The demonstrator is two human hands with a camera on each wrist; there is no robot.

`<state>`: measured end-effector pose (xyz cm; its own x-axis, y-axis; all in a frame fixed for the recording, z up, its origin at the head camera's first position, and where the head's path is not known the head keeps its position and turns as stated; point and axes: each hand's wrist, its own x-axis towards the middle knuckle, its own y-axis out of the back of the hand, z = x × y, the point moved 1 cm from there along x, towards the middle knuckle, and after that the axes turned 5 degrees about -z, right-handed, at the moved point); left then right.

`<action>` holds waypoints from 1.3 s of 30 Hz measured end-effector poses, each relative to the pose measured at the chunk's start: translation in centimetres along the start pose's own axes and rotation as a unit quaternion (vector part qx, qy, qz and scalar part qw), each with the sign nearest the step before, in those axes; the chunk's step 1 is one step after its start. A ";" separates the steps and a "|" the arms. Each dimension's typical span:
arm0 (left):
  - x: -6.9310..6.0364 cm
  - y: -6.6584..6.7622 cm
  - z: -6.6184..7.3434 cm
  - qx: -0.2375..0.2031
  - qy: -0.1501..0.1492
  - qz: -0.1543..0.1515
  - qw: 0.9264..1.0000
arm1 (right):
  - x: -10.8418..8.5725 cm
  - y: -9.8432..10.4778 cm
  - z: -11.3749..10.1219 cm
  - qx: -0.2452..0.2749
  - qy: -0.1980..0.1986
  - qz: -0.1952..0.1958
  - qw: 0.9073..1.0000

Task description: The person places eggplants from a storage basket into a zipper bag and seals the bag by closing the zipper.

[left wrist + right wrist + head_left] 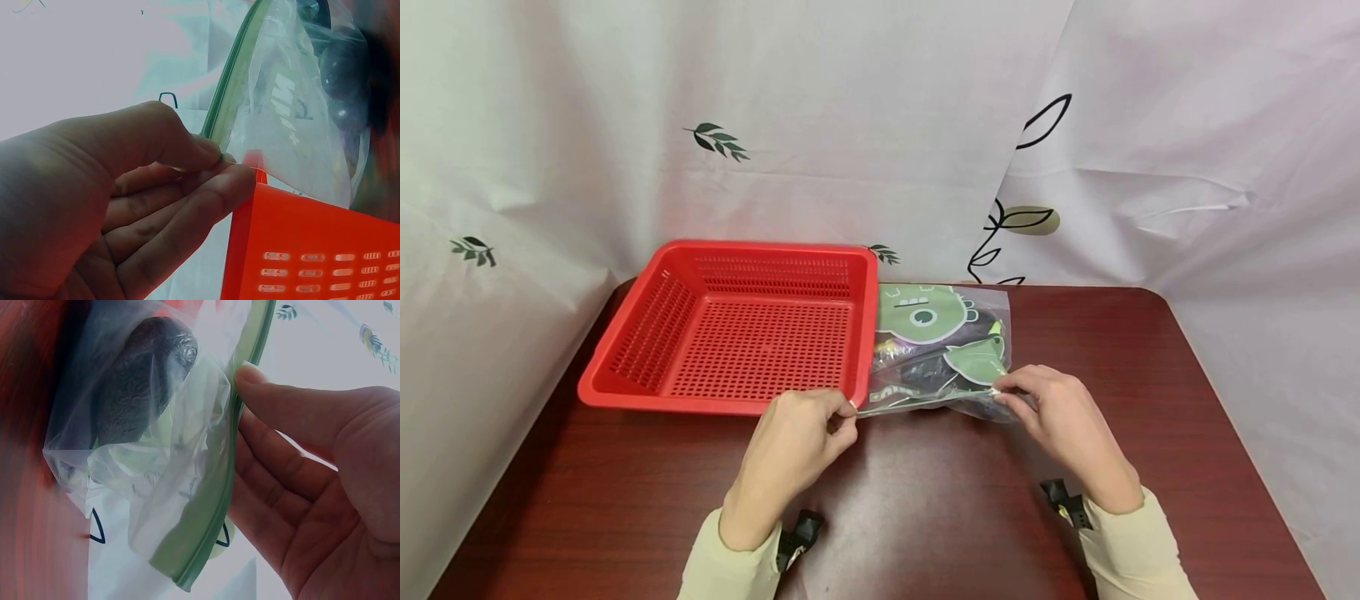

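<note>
A clear zip bag (925,375) with a green cartoon print lies right of the red basket, its zip edge toward me. Dark rounded items show through the plastic; one, a dark bumpy oval thing (147,378), looks like an avocado in the right wrist view. My left hand (801,437) pinches the left end of the green zip strip (231,81) between thumb and fingers, beside the basket's near right corner. With thumb and fingertips my right hand (1067,417) pinches the strip near its right end, which sticks out past the fingers in the right wrist view.
The red plastic basket (868,333), with perforated walls and floor, stands at the back left of the dark reddish table (940,508). White cloth (850,108) with leaf prints hangs behind the table and at both sides. A wrist camera (797,537) sits on each wrist.
</note>
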<state>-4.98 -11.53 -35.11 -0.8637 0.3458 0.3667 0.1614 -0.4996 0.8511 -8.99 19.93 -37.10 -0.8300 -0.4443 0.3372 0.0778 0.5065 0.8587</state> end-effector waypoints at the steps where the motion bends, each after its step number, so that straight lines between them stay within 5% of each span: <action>1: 0.0 0.0 0.0 0.000 0.000 0.000 1.000 | 0.0 0.0 0.0 0.000 0.000 0.000 1.000; 39: 0.1 0.1 0.0 -0.002 0.002 -0.002 1.000 | -0.1 0.7 0.8 -0.001 -0.009 -0.009 1.000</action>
<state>-5.04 -11.52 -34.96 -0.8662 0.3442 0.3622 0.1565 -0.5015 0.8509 -9.28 20.90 -36.86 -0.8415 -0.4395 0.3142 0.0640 0.4963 0.8658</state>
